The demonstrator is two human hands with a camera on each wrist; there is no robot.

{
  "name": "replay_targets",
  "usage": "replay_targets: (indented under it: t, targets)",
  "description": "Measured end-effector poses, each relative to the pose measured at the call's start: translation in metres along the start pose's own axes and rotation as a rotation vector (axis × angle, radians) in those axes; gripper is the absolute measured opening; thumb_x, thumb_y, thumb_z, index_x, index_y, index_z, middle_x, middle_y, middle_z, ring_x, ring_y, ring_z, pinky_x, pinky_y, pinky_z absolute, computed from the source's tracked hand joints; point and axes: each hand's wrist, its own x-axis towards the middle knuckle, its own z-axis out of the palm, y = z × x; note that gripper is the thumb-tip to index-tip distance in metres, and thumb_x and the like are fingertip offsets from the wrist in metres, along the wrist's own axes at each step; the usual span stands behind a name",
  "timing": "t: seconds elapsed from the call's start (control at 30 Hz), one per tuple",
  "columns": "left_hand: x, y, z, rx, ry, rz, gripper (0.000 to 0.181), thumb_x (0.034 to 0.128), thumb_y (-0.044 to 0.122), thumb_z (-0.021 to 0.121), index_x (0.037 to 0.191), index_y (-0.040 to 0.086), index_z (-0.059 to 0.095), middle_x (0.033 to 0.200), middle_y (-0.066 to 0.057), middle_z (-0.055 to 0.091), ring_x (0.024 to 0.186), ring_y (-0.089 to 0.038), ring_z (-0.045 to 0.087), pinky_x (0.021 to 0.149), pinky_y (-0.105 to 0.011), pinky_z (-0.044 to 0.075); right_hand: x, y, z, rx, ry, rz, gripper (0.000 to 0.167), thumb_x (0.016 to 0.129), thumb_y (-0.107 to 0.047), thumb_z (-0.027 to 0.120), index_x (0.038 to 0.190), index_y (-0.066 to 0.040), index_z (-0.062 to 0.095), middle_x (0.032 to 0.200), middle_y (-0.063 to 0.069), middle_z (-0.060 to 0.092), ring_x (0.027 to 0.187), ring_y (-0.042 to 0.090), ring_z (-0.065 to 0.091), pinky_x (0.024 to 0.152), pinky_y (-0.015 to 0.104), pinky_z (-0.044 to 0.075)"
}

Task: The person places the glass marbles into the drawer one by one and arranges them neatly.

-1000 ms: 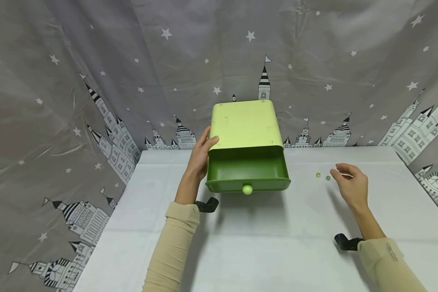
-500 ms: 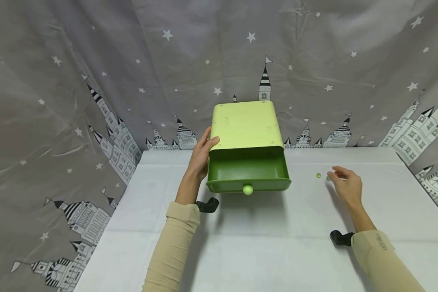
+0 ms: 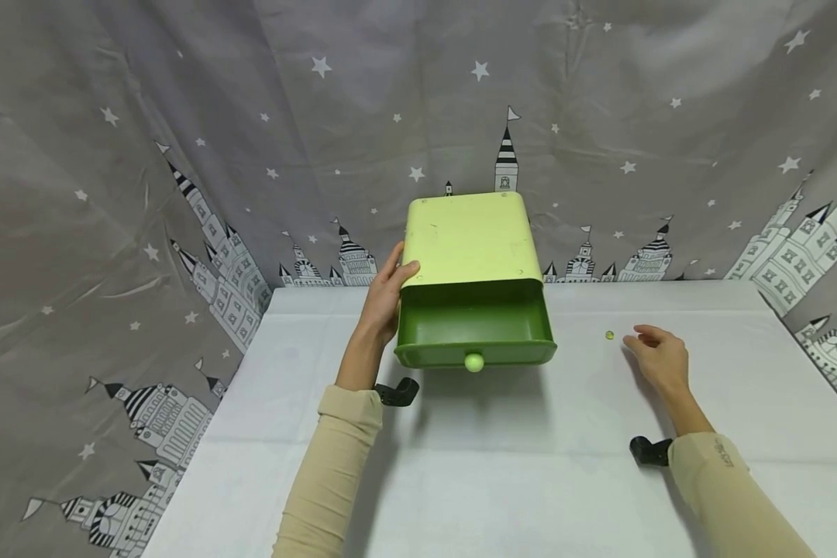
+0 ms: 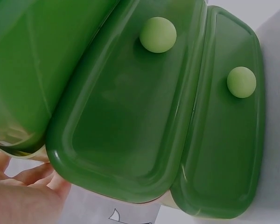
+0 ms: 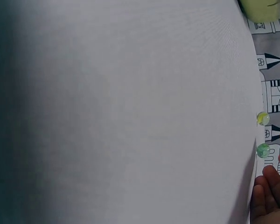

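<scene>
A small drawer cabinet [image 3: 470, 236] has a pale green casing and dark green drawers. Its top drawer [image 3: 474, 355] is pulled out, with nothing seen inside; in the left wrist view, the middle drawer [image 4: 126, 112] and bottom drawer [image 4: 221, 126] are closed. My left hand [image 3: 384, 298] grips the cabinet's left side, thumb over the top edge. On the right, my right hand [image 3: 659, 356] is low over the table, fingers loosely bent. Just beside its fingertips is a green marble [image 5: 263, 150], hidden in the head view. A yellow-green marble [image 3: 610, 335] lies a little to the left.
A white cloth covers the table [image 3: 488, 488]. Behind it hangs a grey curtain [image 3: 363, 93] printed with stars and castles. Black camera mounts, such as the right one [image 3: 649, 451], stick out from both wrists.
My right hand has moved left and slightly down to the green marble, whose view from the head is now blocked by the fingers. My left hand and the cabinet have stayed put.
</scene>
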Motion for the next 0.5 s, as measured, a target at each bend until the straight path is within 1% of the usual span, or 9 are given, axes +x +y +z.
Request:
replay_targets:
  t: [0.1,0.17,0.27,0.4,0.5]
  targets:
    - [-0.0007,0.0011,0.0004,-0.005,0.004,-0.001,0.067,0.0982,0.029,0.063,0.157,0.03,0.029,0.151,-0.006,0.039,0.127,-0.025,0.049,0.099,-0.041,0.046,0.0018,0.0023,0.0008,-0.016,-0.013,-0.006,0.039,0.095,-0.014,0.063,0.125,0.011,0.061,0.116,0.03,0.06,0.105,0.039,0.055,0.083,0.042,0.042]
    - [-0.0007,0.0008,0.0002,0.001,0.004,0.003,0.068,0.0985,0.029,0.062,0.157,0.03,0.029,0.149,-0.007,0.041,0.126,-0.025,0.05,0.098,-0.041,0.047,0.0026,0.0035,0.0017,-0.026,-0.022,-0.007,0.039,0.095,-0.014,0.062,0.125,0.011,0.061,0.117,0.03,0.059,0.105,0.039,0.054,0.084,0.043,0.042]
    - [-0.0006,0.0002,-0.0003,0.009,0.005,0.007,0.07,0.0986,0.03,0.062,0.158,0.027,0.026,0.151,-0.007,0.038,0.127,-0.026,0.05,0.098,-0.041,0.047,0.0034,0.0048,0.0032,-0.032,-0.03,-0.004,0.039,0.095,-0.014,0.061,0.125,0.011,0.061,0.118,0.031,0.058,0.108,0.041,0.053,0.087,0.047,0.042]
    - [-0.0011,-0.0001,-0.0006,0.009,0.004,0.009,0.071,0.0985,0.03,0.062,0.159,0.026,0.025,0.156,-0.004,0.032,0.129,-0.026,0.048,0.098,-0.042,0.047,0.0037,0.0042,0.0043,-0.035,-0.04,0.006,0.04,0.095,-0.015,0.06,0.126,0.012,0.06,0.118,0.031,0.056,0.109,0.042,0.052,0.09,0.051,0.042]
    - [-0.0013,0.0,-0.0004,0.001,0.002,0.006,0.071,0.0983,0.03,0.062,0.159,0.027,0.025,0.156,-0.004,0.033,0.128,-0.025,0.049,0.096,-0.04,0.048,0.0039,0.0045,0.0046,-0.044,-0.046,0.009,0.041,0.095,-0.014,0.06,0.126,0.013,0.06,0.117,0.03,0.055,0.108,0.043,0.051,0.089,0.051,0.042]
